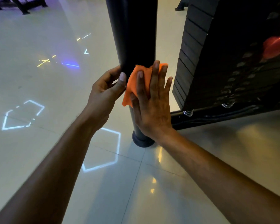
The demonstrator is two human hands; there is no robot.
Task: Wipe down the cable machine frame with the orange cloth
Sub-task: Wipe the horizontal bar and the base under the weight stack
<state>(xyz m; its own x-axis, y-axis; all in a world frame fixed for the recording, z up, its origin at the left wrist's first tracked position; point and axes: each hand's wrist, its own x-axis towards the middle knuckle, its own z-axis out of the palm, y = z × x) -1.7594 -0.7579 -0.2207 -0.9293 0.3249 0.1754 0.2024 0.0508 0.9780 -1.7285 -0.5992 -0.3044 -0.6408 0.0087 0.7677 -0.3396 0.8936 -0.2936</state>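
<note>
The cable machine's black upright post [132, 33] runs down the middle of the view to a round foot [141, 141] on the floor. An orange cloth [132, 83] lies against the post. My right hand [152, 102] presses the cloth flat onto the post with straight, spread fingers. My left hand [105, 92] is on the post's left side, fingers curled round its edge and thumb beside the cloth's left border.
A black weight stack [217, 54] with a red-orange selector knob [275, 46] stands close on the right, on a black base bar [217, 117]. Glossy pale floor tiles [39, 78] with light reflections spread to the left and front. Dark equipment legs [23, 5] stand far upper left.
</note>
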